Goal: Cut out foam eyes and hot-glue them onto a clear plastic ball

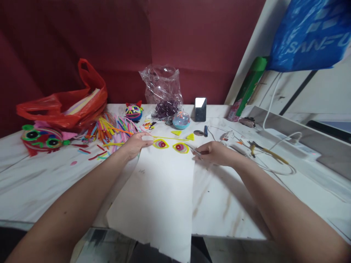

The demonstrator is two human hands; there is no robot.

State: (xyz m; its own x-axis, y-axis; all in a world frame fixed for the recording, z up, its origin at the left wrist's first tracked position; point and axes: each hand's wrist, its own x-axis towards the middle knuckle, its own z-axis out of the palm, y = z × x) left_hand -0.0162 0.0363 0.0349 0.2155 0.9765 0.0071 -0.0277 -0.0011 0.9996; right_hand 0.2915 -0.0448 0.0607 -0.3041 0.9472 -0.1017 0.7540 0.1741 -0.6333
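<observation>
A white sheet of paper (164, 190) lies before me and hangs over the table's front edge. At its top sit two eye-shaped pieces with yellow fuzzy outlines and red centres, the left eye piece (161, 144) and the right eye piece (181, 147). My left hand (135, 145) is closed at the sheet's upper left, its fingertips at the end of a yellow pipe cleaner (170, 137). My right hand (212, 152) grips a slim metal tool, seemingly tweezers (194, 149), its tip beside the right eye piece. Two yellow triangles (176, 133) lie just beyond.
Pipe cleaner pieces (109, 129), a red plastic bag (63, 109) and a decorated ball (45, 138) are on the left. Behind stand a clear bag (164, 87), a bluish bowl-like container (181, 120) and a phone (200, 109). Pliers (253, 149) and cables lie right.
</observation>
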